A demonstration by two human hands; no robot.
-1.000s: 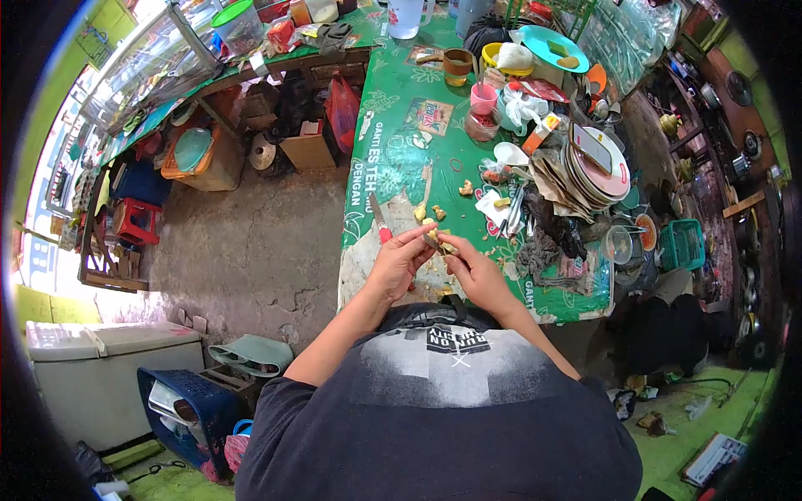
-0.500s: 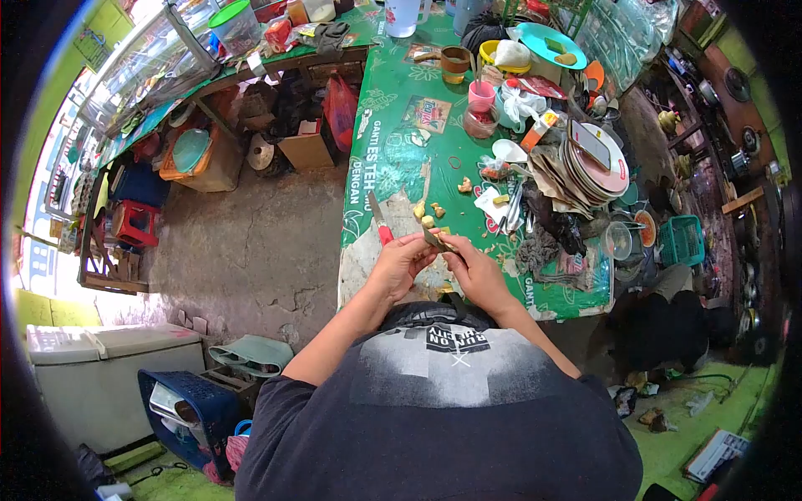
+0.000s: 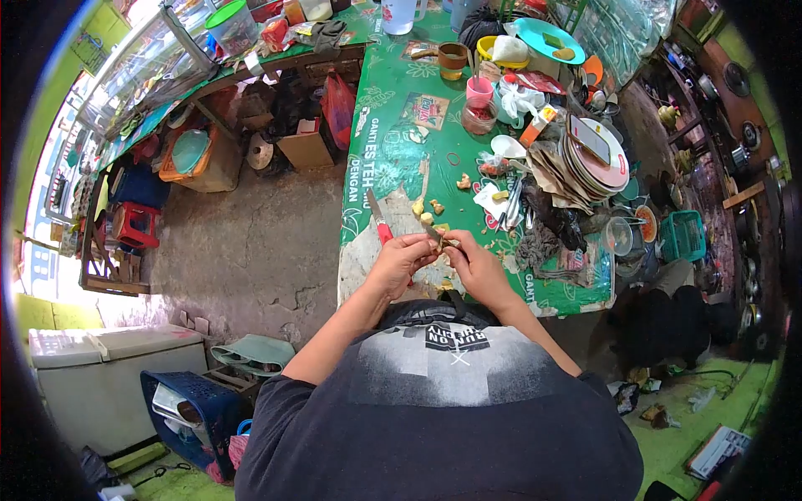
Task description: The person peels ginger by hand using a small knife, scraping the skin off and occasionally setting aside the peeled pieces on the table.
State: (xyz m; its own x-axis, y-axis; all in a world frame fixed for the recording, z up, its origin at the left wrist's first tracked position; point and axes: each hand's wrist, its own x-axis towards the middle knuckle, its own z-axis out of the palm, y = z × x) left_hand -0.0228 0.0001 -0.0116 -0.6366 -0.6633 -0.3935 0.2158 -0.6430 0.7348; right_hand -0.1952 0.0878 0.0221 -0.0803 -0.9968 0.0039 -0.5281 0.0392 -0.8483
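My left hand [image 3: 403, 260] is closed with its fingertips around a small brownish piece of ginger [image 3: 449, 245], mostly covered by the fingers. My right hand [image 3: 479, 269] grips a small knife whose dark blade [image 3: 432, 233] points up and left between the hands; its handle is hidden. Both hands meet above the table's near edge. Just beyond the left hand lies a red-handled knife [image 3: 383, 231], blade pointing away. Peeled yellowish ginger pieces [image 3: 427, 218] sit ahead of the fingers, and another knob of ginger [image 3: 464, 181] lies farther off.
The green-covered table [image 3: 393, 125] has a worn patch near me. At right stand stacked plates [image 3: 597, 167] with a phone [image 3: 589, 138] on top, spoons [image 3: 514, 203], a grey cloth [image 3: 539, 249] and a clear cup [image 3: 617, 238]. A jar [image 3: 479, 118] and a mug [image 3: 453, 60] stand farther back.
The small knife's blade has shifted slightly and turned between my fingers. Both hands stay in nearly the same place; the things on the table have not moved.
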